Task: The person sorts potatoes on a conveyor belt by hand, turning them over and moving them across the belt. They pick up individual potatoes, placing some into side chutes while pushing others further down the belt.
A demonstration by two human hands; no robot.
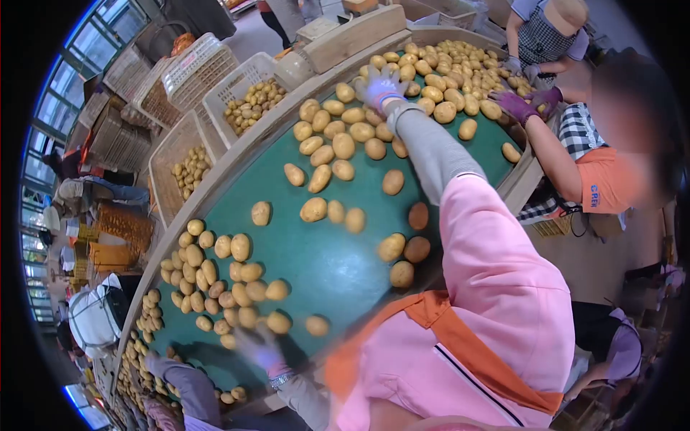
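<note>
1. potatoes, tan-skinned, oval and smooth, lie loose across a dark green sorting belt; there is a thick cluster at the far end, scattered singles in the middle and another cluster near the lower left
2. the right hand, in a pale glove with a grey sleeve, reaches out over the far cluster; its fingers are spread apart and clamped on nothing, resting on or just above the potatoes beneath
3. the left hand, also gloved, hangs low over the belt just beside the near cluster; it is blurred, so i cannot tell whether its fingers are apart or together, and nothing shows inside it
4. each potato looks firm and fairly dense for its size, stiff enough for a full squeeze, with a dry skin that should give a glove fair grip
5. being round, they probably roll at a nudge, and a hard knock could bruise them
6. the likely best hold is around the middle, with fingers cupped over the long sides and the thumb opposite
7. a co-worker's purple-gloved hand rests at the belt's far right edge, and white plastic crates holding smaller potatoes stand beyond the pale wooden rim
</note>
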